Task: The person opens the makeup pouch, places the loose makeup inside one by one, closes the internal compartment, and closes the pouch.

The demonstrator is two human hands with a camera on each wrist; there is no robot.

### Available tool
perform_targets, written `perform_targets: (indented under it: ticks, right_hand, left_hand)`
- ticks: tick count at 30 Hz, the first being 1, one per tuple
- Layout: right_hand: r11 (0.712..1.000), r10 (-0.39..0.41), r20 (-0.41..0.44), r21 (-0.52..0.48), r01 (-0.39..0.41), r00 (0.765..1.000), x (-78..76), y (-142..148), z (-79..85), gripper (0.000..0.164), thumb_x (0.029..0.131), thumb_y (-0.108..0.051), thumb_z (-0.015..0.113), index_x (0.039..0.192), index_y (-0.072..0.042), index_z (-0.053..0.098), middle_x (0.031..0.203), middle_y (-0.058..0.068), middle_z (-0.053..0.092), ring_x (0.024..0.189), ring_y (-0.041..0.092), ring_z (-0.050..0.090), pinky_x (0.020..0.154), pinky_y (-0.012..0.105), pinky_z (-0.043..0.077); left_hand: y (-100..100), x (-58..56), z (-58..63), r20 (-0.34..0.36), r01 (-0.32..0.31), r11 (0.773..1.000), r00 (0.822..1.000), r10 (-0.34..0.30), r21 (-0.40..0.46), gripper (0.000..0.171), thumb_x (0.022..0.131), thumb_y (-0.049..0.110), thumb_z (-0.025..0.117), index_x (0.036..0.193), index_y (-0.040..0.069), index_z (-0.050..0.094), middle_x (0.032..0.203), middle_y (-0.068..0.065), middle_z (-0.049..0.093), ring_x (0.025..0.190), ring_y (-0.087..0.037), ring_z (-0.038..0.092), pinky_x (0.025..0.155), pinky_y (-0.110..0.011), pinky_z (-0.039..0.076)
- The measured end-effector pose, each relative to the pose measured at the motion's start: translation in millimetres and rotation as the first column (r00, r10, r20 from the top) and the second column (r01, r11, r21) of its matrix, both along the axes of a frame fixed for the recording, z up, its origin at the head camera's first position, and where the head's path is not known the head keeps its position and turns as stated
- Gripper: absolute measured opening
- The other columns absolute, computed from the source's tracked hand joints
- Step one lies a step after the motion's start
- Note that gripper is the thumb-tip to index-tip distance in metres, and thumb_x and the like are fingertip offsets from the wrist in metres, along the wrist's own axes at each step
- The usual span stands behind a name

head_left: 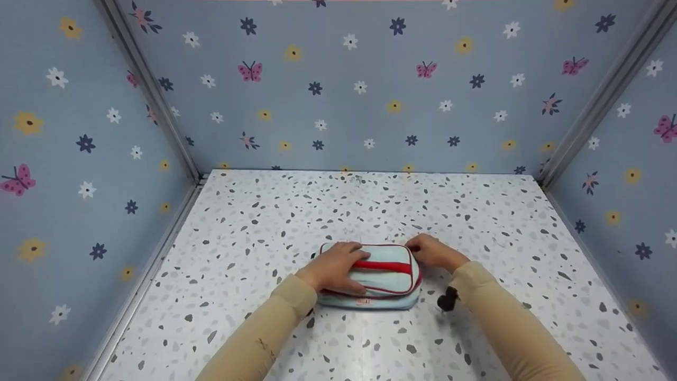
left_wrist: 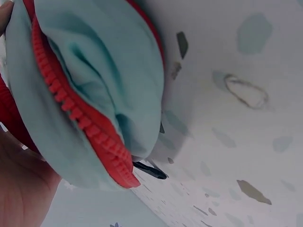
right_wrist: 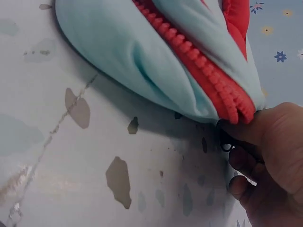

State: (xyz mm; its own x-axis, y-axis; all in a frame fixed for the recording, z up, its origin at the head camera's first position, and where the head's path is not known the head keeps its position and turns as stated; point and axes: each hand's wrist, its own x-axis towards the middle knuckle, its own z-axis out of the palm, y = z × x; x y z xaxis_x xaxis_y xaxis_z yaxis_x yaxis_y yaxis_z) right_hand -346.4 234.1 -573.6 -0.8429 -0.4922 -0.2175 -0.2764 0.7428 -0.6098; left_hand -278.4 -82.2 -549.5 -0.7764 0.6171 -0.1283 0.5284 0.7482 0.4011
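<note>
A light blue zip pouch [head_left: 383,283] with red piping and a red top strap [head_left: 389,266] lies on the speckled table. Spread over the pouch's left part, my left hand [head_left: 338,267] rests on its top, thumb toward the front edge. At the back right corner, my right hand [head_left: 431,251] pinches the zipper's end. In the right wrist view, a small black zipper pull [right_wrist: 226,142] with a ring shows at the fingers of my right hand [right_wrist: 279,156], partly hidden. Chunky red zipper teeth [left_wrist: 71,109] run along the pouch's side in the left wrist view.
A speckled white tabletop [head_left: 254,211] surrounds the pouch. Flowered blue panels stand behind [head_left: 328,116] and at both sides, joined by grey metal posts [head_left: 153,90]. A thin black tab [left_wrist: 150,170] sticks out by the pouch's corner in the left wrist view.
</note>
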Motion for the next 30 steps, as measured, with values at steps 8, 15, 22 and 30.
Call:
perform_targets:
  ticks: [8, 15, 22, 30]
  right_hand:
    - [0.997, -0.062, -0.084, -0.058, 0.057, 0.995, 2.8, 14, 6.7, 0.017, 0.102, -0.003, 0.068, 0.111, -0.002, 0.083, 0.103, 0.012, 0.080, 0.090, 0.015, 0.065, 0.083, 0.035, 0.055]
    - [0.996, -0.018, -0.117, -0.089, 0.008, 0.993, 9.2, 21, 11.9, 0.014, 0.101, -0.002, 0.071, 0.109, -0.001, 0.083, 0.106, 0.014, 0.082, 0.086, 0.011, 0.061, 0.076, 0.028, 0.050]
    - [0.998, -0.011, -0.120, -0.070, 0.002, 0.993, 17.6, 25, 16.5, 0.014, 0.101, -0.003, 0.072, 0.109, -0.002, 0.083, 0.105, 0.012, 0.082, 0.086, 0.011, 0.062, 0.077, 0.028, 0.050]
    - [0.995, 0.009, -0.152, -0.092, -0.023, 0.988, 26.7, 34, 16.2, 0.012, 0.101, -0.003, 0.073, 0.107, -0.003, 0.084, 0.101, 0.010, 0.081, 0.084, 0.010, 0.060, 0.075, 0.026, 0.049]
  left_hand:
    - [2, -2.8, 3.5, -0.003, -0.004, 1.000, 1.000, 0.004, -0.023, 0.092, 0.086, 0.062, 0.083, 0.164, 0.026, 0.050, 0.174, -0.009, 0.041, 0.161, -0.032, 0.038, 0.132, -0.049, 0.033]
    - [0, -2.3, 3.1, -0.021, -0.003, 1.000, 1.000, 0.003, -0.026, 0.091, 0.085, 0.062, 0.084, 0.162, 0.024, 0.052, 0.170, -0.012, 0.045, 0.157, -0.034, 0.044, 0.130, -0.049, 0.038]
    - [1, -1.8, 2.3, -0.049, 0.017, 0.998, 0.999, -0.020, -0.053, 0.090, 0.086, 0.064, 0.081, 0.162, 0.022, 0.053, 0.168, -0.014, 0.047, 0.154, -0.035, 0.047, 0.128, -0.049, 0.040]
    - [5, -2.4, 2.9, -0.070, 0.029, 0.998, 0.997, -0.033, -0.055, 0.089, 0.086, 0.063, 0.081, 0.160, 0.021, 0.056, 0.164, -0.014, 0.052, 0.148, -0.034, 0.053, 0.126, -0.047, 0.043]
